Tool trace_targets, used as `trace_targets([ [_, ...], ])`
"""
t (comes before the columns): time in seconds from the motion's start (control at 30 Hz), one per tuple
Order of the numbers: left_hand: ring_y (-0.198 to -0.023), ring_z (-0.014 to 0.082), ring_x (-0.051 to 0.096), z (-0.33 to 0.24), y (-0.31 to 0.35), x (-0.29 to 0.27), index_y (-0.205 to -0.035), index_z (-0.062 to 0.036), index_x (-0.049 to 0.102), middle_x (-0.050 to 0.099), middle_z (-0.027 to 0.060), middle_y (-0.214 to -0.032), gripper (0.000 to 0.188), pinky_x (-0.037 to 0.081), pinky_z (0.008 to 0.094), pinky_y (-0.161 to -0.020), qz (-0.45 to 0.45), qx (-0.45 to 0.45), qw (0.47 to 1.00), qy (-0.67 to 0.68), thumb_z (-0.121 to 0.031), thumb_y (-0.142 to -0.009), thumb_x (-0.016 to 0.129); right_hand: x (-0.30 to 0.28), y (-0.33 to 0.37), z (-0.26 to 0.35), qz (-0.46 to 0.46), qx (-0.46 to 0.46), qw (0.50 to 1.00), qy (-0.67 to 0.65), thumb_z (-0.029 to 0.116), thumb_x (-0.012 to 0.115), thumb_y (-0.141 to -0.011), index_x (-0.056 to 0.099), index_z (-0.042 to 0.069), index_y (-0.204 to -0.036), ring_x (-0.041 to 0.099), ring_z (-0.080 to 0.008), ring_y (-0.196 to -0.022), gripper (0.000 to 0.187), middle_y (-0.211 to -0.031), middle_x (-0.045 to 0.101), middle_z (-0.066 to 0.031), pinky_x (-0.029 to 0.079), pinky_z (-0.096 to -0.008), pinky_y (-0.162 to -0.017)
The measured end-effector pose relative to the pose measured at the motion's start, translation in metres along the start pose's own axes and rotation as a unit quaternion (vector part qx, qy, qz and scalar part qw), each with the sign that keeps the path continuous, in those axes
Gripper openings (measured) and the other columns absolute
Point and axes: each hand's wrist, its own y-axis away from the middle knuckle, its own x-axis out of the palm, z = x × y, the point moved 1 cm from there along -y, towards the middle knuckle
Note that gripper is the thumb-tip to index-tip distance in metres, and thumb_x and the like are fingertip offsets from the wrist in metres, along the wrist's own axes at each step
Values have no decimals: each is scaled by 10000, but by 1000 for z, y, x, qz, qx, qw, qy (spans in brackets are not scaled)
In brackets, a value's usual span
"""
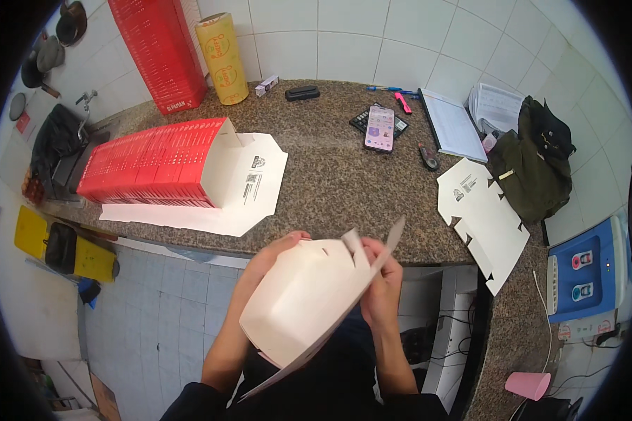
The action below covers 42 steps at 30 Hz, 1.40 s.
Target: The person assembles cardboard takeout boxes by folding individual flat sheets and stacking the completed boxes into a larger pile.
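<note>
A partly folded white cardboard food box (309,291) is held in front of my body, off the counter. Gripping its far left edge is my left hand (277,252), its fingers partly hidden behind the board. On the other side my right hand (382,284) is closed on the box's flaps at the slotted corner. One long panel slants along the box's right side, with its tip sticking up past my right hand. Beyond the box, a row of nested red boxes (151,161) lies on its side over flat white cardboard blanks (263,186).
On the granite counter (323,168) are a phone (380,128) on a calculator, a clipboard (456,125), a computer mouse (428,156) and an olive bag (535,165). Another flat blank (486,224) overhangs the right inner edge. A tall red stack (163,52) stands beside a yellow film roll (222,59).
</note>
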Motion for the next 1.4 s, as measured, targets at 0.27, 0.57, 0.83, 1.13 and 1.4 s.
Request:
trace_targets([
  [0.27, -929, 200, 703, -8, 4, 4, -1220, -36, 597, 673, 131, -1117, 346, 568, 319, -813, 44, 64, 987, -141, -301, -998, 620, -26, -18, 18, 379, -32, 925, 9, 104, 824, -795, 738, -37, -988, 648, -191, -946, 254, -1039, 671, -135, 507, -310, -841],
  [0.57, -892, 174, 710, -17, -32, -4, -1191, 7, 631, 711, 118, -989, 274, 588, 300, -757, 95, 144, 957, -232, -200, -1011, 623, -4, -20, 33, 204, 25, 918, 340, 83, 777, -853, 785, -22, -942, 638, -76, -709, 138, -805, 744, -83, 487, -232, -619],
  [0.83, -811, 140, 683, -36, -27, -18, -1106, 50, 622, 710, 100, -944, 403, 571, 279, -742, -31, 162, 986, -29, -340, -1055, 538, -43, -19, 0, 211, 69, 966, 133, 45, 757, -874, 539, 6, -1394, 621, -180, -1137, 565, -1313, 621, -99, 535, -322, -923],
  [1.13, -1054, 192, 647, 1, -23, -69, -1224, -5, 502, 603, 131, -1234, 452, 537, 301, -895, 41, 365, 893, -261, -101, -875, 773, -54, -7, -6, 155, 55, 981, 100, 132, 739, -849, 573, -23, -1332, 517, -314, -1313, 534, -1372, 555, -220, 429, -418, -1073],
  [1.4, -1135, 273, 659, -4, -6, -46, -1389, 8, 550, 542, 226, -1420, 622, 560, 391, -932, 200, 341, 880, -263, -170, -844, 789, -40, -7, -7, 272, -156, 945, 93, 224, 688, -839, 685, -25, -1002, 549, -372, -1236, 298, -1327, 554, -286, 413, -474, -1065],
])
